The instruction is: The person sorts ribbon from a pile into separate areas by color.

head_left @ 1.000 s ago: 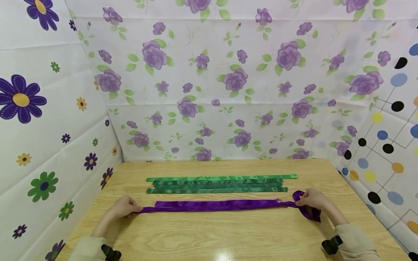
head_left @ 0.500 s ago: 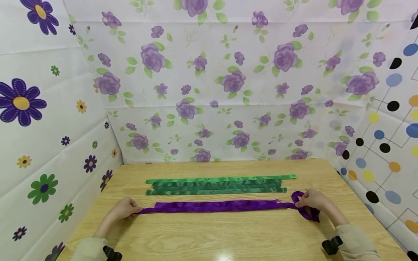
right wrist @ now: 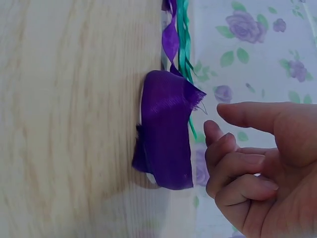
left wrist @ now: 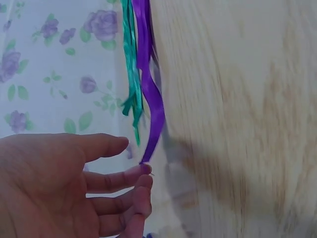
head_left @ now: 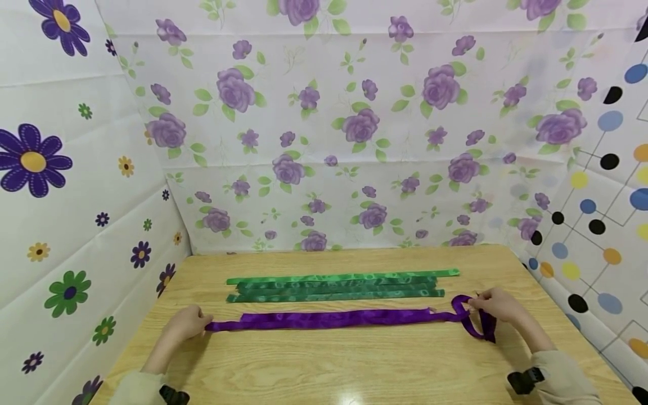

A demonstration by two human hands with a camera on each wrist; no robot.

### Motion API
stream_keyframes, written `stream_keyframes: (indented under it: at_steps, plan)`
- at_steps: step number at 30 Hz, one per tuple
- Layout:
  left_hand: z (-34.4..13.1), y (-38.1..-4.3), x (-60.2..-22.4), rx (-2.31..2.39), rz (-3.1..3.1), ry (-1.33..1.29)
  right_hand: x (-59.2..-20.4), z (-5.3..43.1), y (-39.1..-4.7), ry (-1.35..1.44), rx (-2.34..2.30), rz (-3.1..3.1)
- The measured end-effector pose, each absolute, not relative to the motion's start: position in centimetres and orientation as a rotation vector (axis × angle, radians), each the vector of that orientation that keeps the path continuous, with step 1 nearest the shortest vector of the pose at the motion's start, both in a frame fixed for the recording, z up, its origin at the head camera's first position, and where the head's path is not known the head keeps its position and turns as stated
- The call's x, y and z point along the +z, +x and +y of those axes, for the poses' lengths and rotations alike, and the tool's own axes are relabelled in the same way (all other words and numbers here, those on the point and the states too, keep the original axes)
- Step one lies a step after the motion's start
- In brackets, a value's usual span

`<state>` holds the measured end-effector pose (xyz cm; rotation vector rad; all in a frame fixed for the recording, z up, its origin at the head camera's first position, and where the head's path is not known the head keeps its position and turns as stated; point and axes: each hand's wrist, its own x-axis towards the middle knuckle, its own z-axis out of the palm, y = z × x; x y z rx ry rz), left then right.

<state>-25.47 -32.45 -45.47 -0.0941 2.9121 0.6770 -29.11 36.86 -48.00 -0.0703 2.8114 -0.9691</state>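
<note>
A long purple ribbon [head_left: 334, 320] stretches from left to right on the wooden table, with another purple strip seemingly beneath it. Its right end curls into a loose loop [right wrist: 168, 129] with frayed edges. At its left end is my left hand [head_left: 186, 323]; the left wrist view has the thumb apart from the fingers and the ribbon's tip by the index fingertip, contact unclear. Beside the loop, my right hand [head_left: 498, 305] has its thumb spread from loosely curled fingers, and the right wrist view puts a gap between them and the ribbon.
Behind the purple ribbon lie a bright green ribbon [head_left: 349, 277] and several dark green ribbons [head_left: 339, 289], side by side and roughly parallel. The table [head_left: 324, 365] is bordered by a flowered cloth [head_left: 349, 185] at the back and patterned cloths at both sides.
My right hand has let go of the looped end and moved slightly right. The left hand's thumb and fingers have parted from the ribbon's left end, and that hand has shifted slightly left.
</note>
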Motion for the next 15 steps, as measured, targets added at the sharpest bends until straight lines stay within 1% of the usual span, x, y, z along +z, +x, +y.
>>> stream_keyframes:
  at_steps: [6,15]
  plan:
    - [-30.9,-24.7,-45.0,0.681,3.021,-0.093,-47.7,37.3,-28.9,-0.067,-0.964,2.858]
    - [-28.7,-24.0,-44.7,0.960,3.112,-0.018,-47.4,36.4,-28.2,-0.057,-1.039,2.901]
